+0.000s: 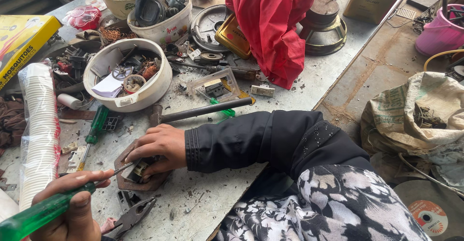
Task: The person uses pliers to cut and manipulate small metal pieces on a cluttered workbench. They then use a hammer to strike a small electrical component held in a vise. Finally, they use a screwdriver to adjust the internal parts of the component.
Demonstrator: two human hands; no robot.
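My right hand [159, 146], in a black sleeve, reaches in from the right and presses down on a small electrical part [137, 171] that sits in a rusty metal piece [126, 182] on the grey table. My left hand [72, 207], at the bottom left, grips a green-handled screwdriver [34, 217]. The screwdriver's thin shaft [123, 167] points up and right, and its tip meets the small part just under my right fingers.
A white bowl of scrap parts [126, 74] stands behind my hands, with a hammer [203, 110] and a second green screwdriver [94, 130] nearby. Pliers [133, 217] lie at the front. A sleeve of white cups [38, 134] lies left, a red cloth [275, 23] behind, a sack [415, 120] right.
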